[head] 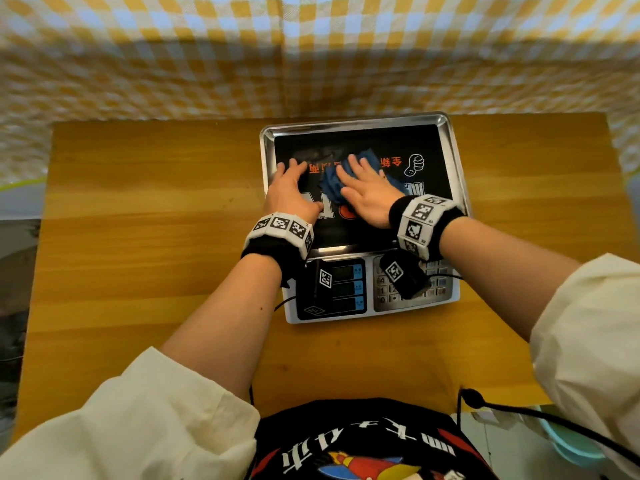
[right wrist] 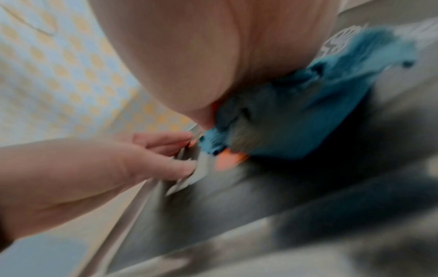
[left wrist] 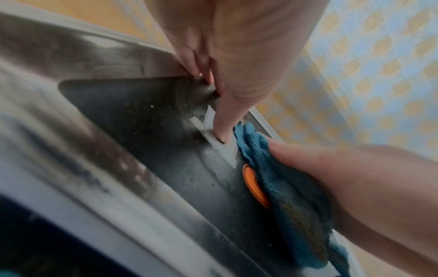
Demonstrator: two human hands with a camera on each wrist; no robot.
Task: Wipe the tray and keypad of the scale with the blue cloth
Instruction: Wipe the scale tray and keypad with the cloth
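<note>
while left hand [head: 292, 188] braces tray [head: 453, 157] edge, right hand [head: 367, 195] presses cloth [head: 330, 187].

Clearance, as I saw it from the head view. Tray [head: 446, 133]: far half and right part bare; left hand [head: 289, 192] and right hand [head: 367, 195], flat on the cloth [head: 332, 185], filled the near-left part. Keypad [head: 412, 282]: partly covered by the right wrist camera [head: 401, 275]. Table [head: 156, 220]: open wood left, right and in front of the scale [head: 363, 313]. Checked curtain [head: 311, 64] closed the far edge.
</note>
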